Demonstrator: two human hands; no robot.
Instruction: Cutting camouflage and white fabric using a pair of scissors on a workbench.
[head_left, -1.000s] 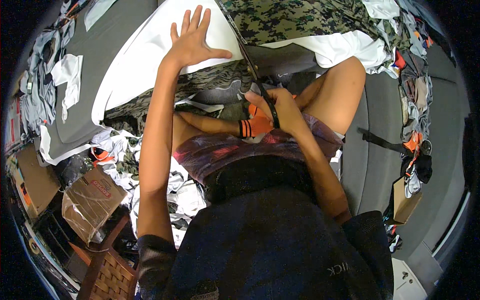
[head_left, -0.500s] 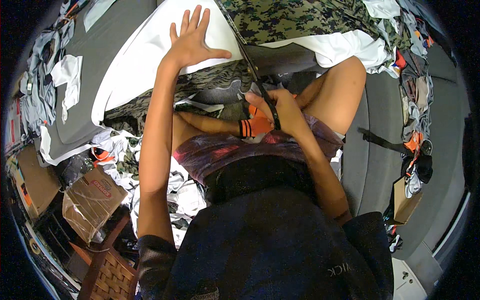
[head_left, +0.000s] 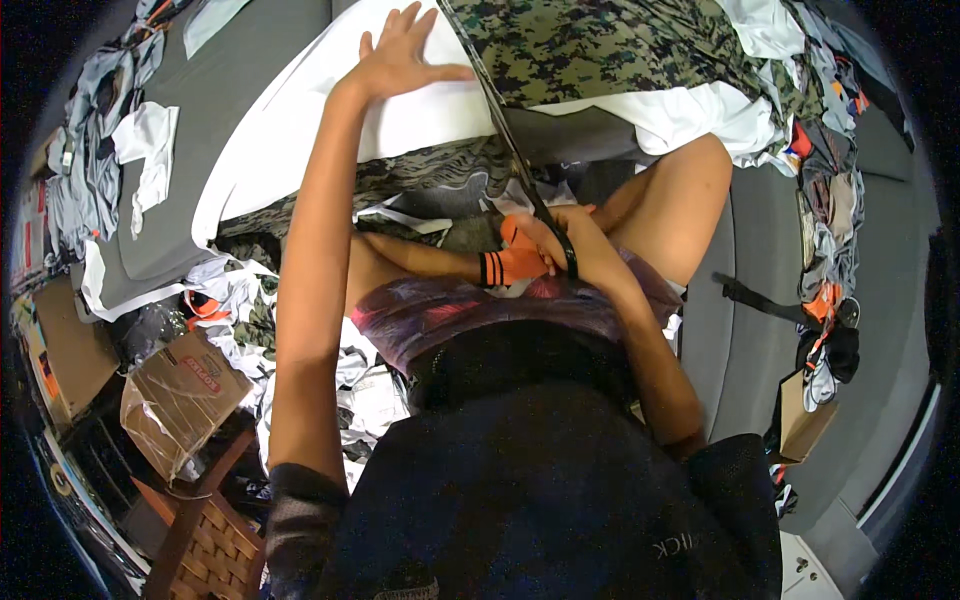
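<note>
My left hand [head_left: 405,62] lies flat, fingers spread, on a white cloth [head_left: 290,130] stretched over the grey surface in front of me. A camouflage-print cloth [head_left: 590,50] borders the white one on the right. My right hand [head_left: 585,245], low over my lap, is closed round the black handle of long scissors [head_left: 518,165]. Their dark, slim length runs up and away along the border between white and camouflage. How far the blades are apart I cannot tell. Below the white cloth hangs a camouflage-print edge [head_left: 430,170]. An orange sock with black stripes [head_left: 510,265] shows beside my right hand.
Cloth scraps [head_left: 345,400] lie heaped at my left, near a taped cardboard box [head_left: 185,400] and a woven wooden chair [head_left: 215,560]. More garments pile along the far left [head_left: 90,150] and right [head_left: 835,200]. A black strap [head_left: 760,298] lies on the grey seat at right.
My left hand appears slightly farther up on the white cloth, still spread. My right hand with the scissors has shifted a little to the right and nearer my lap.
</note>
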